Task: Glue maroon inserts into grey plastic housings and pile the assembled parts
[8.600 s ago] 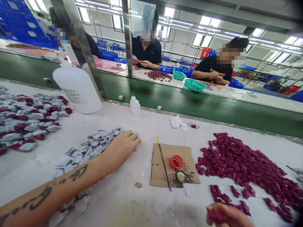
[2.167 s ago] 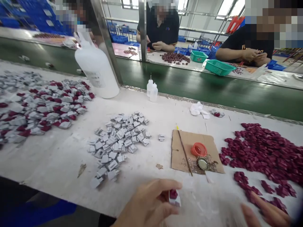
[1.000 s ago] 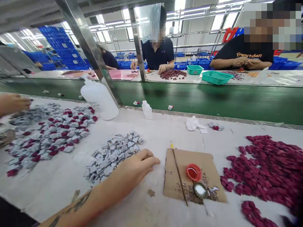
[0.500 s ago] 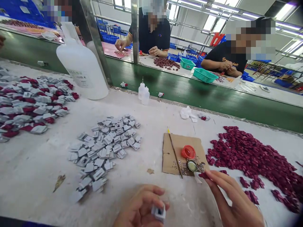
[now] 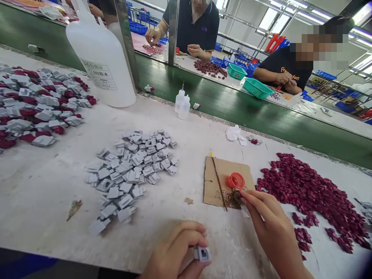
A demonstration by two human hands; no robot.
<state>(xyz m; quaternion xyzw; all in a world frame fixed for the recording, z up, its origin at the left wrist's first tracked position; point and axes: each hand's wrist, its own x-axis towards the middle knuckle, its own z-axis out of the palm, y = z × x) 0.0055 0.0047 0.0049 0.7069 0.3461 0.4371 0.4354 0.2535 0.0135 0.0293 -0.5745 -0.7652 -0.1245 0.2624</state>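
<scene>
My left hand (image 5: 181,246) pinches a small grey plastic piece (image 5: 202,254), its square opening turned towards me. My right hand (image 5: 269,219) has its fingertips closed at a bottle cap (image 5: 237,197) on a cardboard sheet (image 5: 213,182). A bit of dark red shows between those fingers, a maroon plastic piece, mostly hidden by them. On the same cardboard, a red round cup (image 5: 235,180) stands behind the cap and a thin brown stick (image 5: 218,180) lies to its left. Left of my hands lies a pile of loose grey pieces (image 5: 136,162); maroon pieces (image 5: 308,193) are heaped on the right.
Joined grey-and-maroon pieces (image 5: 40,104) are piled at the far left beside a large white bottle (image 5: 101,62). Two small squeeze bottles (image 5: 183,104) stand near the green conveyor (image 5: 209,99). Crumpled white tissue (image 5: 234,133) lies behind the cardboard. Other people work across the conveyor.
My right hand has moved left and up with the maroon piece, from the cardboard's edge to the bottle cap. My left hand has turned the grey piece slightly. The camera view has shifted.
</scene>
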